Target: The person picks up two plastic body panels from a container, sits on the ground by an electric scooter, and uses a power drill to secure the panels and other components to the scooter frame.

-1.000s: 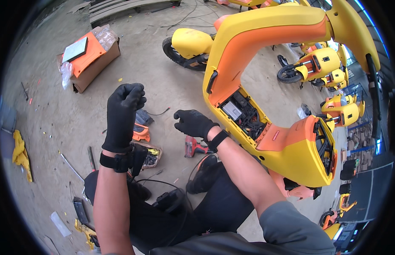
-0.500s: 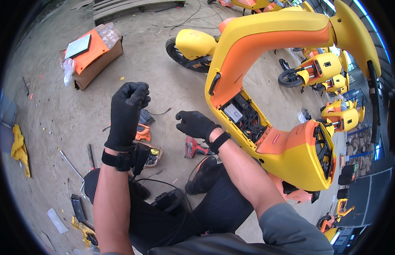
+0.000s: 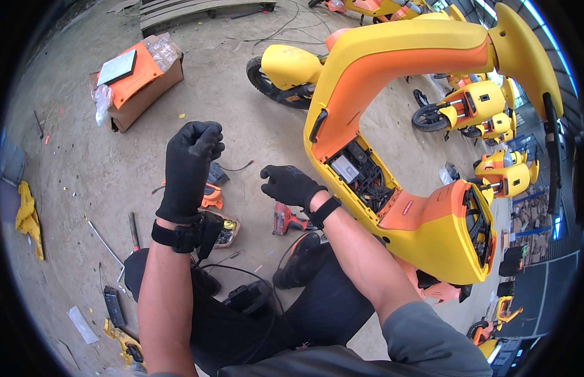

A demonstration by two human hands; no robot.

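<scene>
My left hand, in a black glove, is raised over the floor with its fingers curled in; no object shows in it. Lower and to the right is my right hand, in a matching glove, its fingers bent inward and nothing visible in them. The right hand is nearest to a yellow and orange scooter, apart from its side. In the scooter's footboard an open bay shows wiring and a silver-grey box. Below the right hand a red cordless drill lies on the floor.
By my left wrist lie an orange part and a small box of screws. A cardboard box carries an orange panel. A hammer and a long metal rod lie left. More yellow scooters stand at right.
</scene>
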